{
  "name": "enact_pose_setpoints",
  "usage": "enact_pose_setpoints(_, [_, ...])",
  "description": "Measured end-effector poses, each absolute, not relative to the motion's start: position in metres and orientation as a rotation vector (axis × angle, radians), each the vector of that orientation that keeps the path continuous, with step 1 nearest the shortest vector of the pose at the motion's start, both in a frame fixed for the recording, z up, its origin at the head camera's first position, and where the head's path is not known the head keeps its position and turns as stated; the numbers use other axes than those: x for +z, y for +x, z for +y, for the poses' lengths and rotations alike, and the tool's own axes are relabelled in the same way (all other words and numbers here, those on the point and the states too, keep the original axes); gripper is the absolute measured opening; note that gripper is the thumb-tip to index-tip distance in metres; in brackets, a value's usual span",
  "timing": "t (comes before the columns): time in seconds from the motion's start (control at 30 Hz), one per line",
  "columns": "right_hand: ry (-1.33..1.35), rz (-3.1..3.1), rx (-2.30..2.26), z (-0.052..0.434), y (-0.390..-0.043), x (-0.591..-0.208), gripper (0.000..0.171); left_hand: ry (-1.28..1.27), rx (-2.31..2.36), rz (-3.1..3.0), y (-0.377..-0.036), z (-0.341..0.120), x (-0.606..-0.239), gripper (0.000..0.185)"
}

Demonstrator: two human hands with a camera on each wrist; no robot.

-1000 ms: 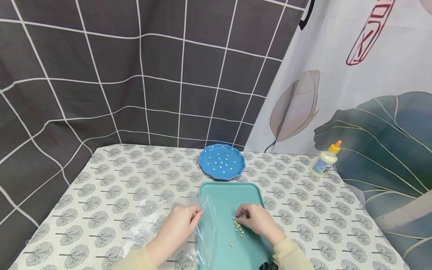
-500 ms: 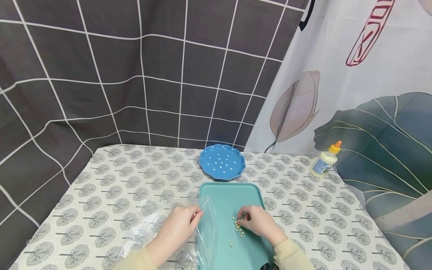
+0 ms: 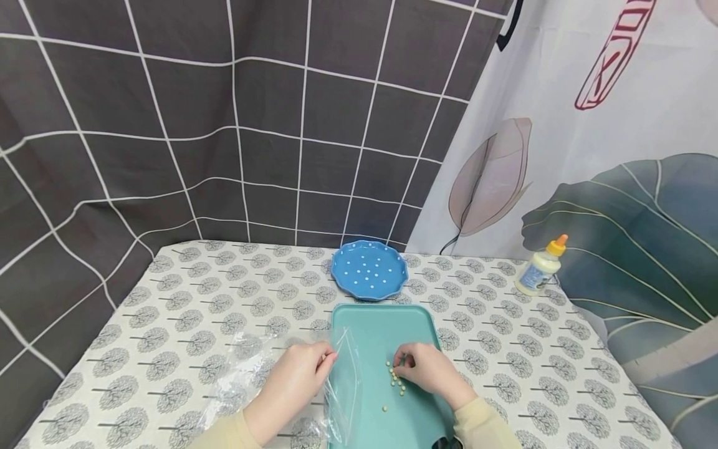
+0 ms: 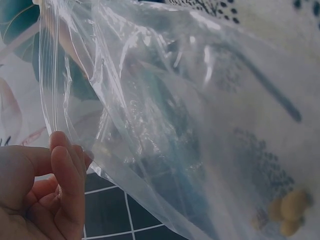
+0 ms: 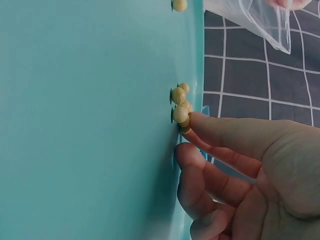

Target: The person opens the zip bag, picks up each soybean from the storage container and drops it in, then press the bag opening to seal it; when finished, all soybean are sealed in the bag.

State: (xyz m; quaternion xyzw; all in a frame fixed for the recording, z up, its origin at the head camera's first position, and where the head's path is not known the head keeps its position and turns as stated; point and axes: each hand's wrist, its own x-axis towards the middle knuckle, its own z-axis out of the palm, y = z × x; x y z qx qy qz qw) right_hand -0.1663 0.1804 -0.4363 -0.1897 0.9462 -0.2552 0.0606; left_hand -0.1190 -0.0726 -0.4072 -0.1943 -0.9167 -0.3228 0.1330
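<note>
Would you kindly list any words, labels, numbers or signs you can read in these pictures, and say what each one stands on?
Bottle label: print too small and blurred to read.
White curtain: a large red outlined sign, cut off by the top edge, not readable as a word.
Bag, tray, blue plate, beans, tablecloth: no text, only dots and a tree pattern.

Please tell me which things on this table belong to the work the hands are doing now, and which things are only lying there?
In use:
- left hand pinching the clear plastic bag
- right hand picking at the small yellow beans
- teal tray under the beans

Lying about:
- blue dotted plate
- glue bottle
- patterned tablecloth
</note>
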Motion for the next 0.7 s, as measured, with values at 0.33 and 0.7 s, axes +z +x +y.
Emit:
enact_pose_setpoints(0.33, [-0.561, 2.851, -0.777, 0.1788, -0.1671, -0.4356, 0.008, -0.565, -0.953, -2.665, -0.1182, -0.0725, -0.4047, 0.010])
enact_pose_setpoints(0.7, [-0.566, 2.854, -0.776, 0.1790, -0.1666, -0.4363, 0.011, -0.568, -0.946, -2.670, -0.1176, -0.0725, -0.4043, 0.010])
